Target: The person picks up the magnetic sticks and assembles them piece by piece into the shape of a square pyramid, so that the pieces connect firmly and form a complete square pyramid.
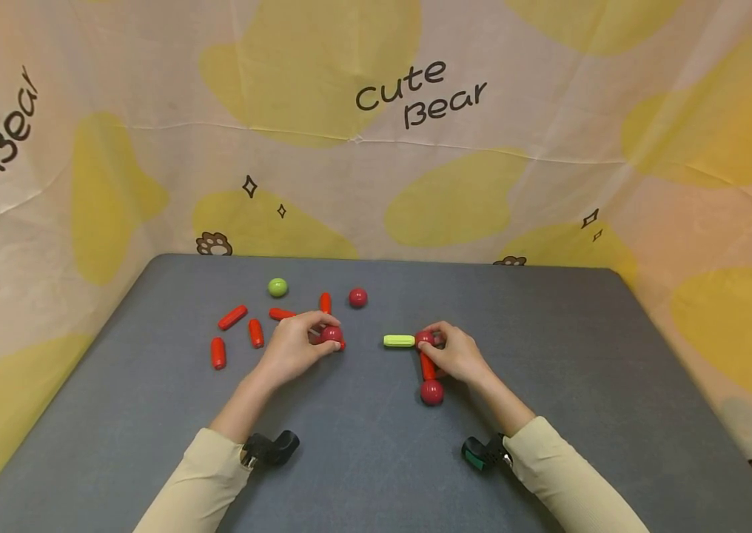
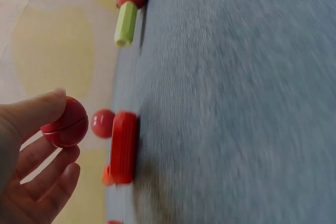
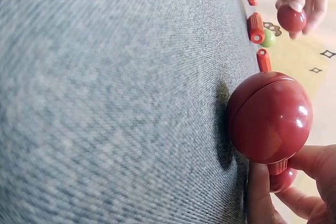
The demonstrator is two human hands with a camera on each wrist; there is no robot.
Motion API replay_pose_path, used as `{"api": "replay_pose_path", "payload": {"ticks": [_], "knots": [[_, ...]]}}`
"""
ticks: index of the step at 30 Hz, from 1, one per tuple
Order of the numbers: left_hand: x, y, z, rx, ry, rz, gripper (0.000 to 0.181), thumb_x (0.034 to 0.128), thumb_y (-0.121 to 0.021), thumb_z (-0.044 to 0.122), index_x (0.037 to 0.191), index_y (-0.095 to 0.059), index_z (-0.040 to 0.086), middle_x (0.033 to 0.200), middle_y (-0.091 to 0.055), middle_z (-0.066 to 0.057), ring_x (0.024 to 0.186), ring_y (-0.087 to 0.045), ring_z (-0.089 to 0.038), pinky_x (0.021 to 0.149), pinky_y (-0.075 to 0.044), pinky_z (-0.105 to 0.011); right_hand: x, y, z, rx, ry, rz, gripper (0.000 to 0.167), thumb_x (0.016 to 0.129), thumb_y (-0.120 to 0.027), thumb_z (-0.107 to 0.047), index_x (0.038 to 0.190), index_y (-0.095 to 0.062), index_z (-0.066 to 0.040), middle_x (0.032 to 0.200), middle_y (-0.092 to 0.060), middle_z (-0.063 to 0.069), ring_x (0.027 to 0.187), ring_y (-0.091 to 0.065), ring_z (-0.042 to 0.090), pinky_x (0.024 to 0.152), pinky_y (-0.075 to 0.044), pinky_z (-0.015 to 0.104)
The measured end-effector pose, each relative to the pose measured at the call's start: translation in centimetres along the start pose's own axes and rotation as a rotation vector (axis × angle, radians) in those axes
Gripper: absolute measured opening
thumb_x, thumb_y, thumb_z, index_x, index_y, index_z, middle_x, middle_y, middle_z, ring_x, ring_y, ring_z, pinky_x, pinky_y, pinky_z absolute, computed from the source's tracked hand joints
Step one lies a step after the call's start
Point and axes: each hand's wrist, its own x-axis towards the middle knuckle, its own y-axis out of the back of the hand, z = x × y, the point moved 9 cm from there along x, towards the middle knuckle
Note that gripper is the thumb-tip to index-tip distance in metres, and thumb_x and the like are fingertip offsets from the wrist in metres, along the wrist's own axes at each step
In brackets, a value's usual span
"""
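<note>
Near the middle of the grey table (image 1: 363,459), pinching a red ball (image 1: 331,334) between thumb and fingers of the left hand (image 1: 292,346), seemingly raised off the surface. With the right hand (image 1: 459,355), grasping a joined piece at its corner ball (image 1: 425,340). Already fitted together there, by the look of it: that ball, a green stick (image 1: 399,340) pointing toward the left hand, a red stick (image 1: 427,366) and an end ball (image 1: 432,392) nearer the body.

Not yet attached: the ball in the left hand, well apart from the joined piece. Also loose: several red sticks (image 1: 218,353), another red ball (image 1: 358,297) and a green ball (image 1: 277,287). Seems only partway along, with more parts loose than joined.

On the tabletop, a fine woven look. Behind and at both sides, creased pale cloth (image 1: 536,192) with yellow patches, brown paw prints (image 1: 214,243) and "Cute Bear" lettering (image 1: 425,94).
</note>
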Motion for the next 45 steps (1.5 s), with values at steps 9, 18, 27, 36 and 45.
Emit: {"api": "replay_pose_path", "payload": {"ticks": [9,18,27,36,45], "knots": [[1.6,-2.6,1.4,-0.011,-0.030,-0.028,0.030,0.0731,-0.077,0.016,0.101,-0.068,0.015,0.090,-0.067,0.001,0.075,-0.063,-0.013,0.069,-0.050,-0.030,0.0,0.0,0.0,0.013,0.006,-0.002,0.034,0.086,-0.065,-0.019,0.115,-0.056,-0.003,0.095,-0.056,0.014,0.058,-0.055,0.015,0.048,-0.051,0.028],[2.7,-4.7,2.4,0.071,-0.071,-0.053,0.031,0.0728,-0.076,0.014,0.102,-0.069,0.014,0.097,-0.064,0.000,0.081,-0.059,-0.017,0.072,-0.047,-0.032,0.0,0.0,0.1,0.011,0.002,0.001,0.034,0.085,-0.065,-0.019,0.115,-0.056,-0.004,0.094,-0.056,0.014,0.059,-0.055,0.015,0.048,-0.051,0.027],[3.1,-6.2,2.7,0.147,-0.111,-0.094,0.028,0.0701,-0.078,0.014,0.097,-0.070,0.014,0.088,-0.064,0.002,0.074,-0.055,-0.012,0.068,-0.045,-0.029,0.1,0.0,0.2,0.005,-0.003,0.003,0.034,0.085,-0.065,-0.019,0.115,-0.056,-0.004,0.093,-0.056,0.013,0.058,-0.055,0.015,0.047,-0.050,0.027],[3.2,-7.0,2.8,0.165,-0.104,-0.125,0.025,0.0717,-0.077,0.015,0.095,-0.069,0.015,0.087,-0.063,0.004,0.074,-0.058,-0.014,0.069,-0.045,-0.032,0.1,0.0,0.1,0.006,0.000,0.010,0.035,0.085,-0.065,-0.019,0.115,-0.056,-0.004,0.093,-0.057,0.014,0.057,-0.055,0.015,0.047,-0.050,0.026],[3.2,-7.0,2.9,0.179,-0.105,-0.141,0.025,0.0724,-0.077,0.016,0.096,-0.069,0.015,0.087,-0.063,0.003,0.075,-0.058,-0.014,0.070,-0.045,-0.033,0.0,0.0,0.1,0.002,-0.003,0.027,0.034,0.085,-0.065,-0.020,0.114,-0.056,-0.004,0.092,-0.058,0.014,0.052,-0.054,0.013,0.046,-0.050,0.027]]}}
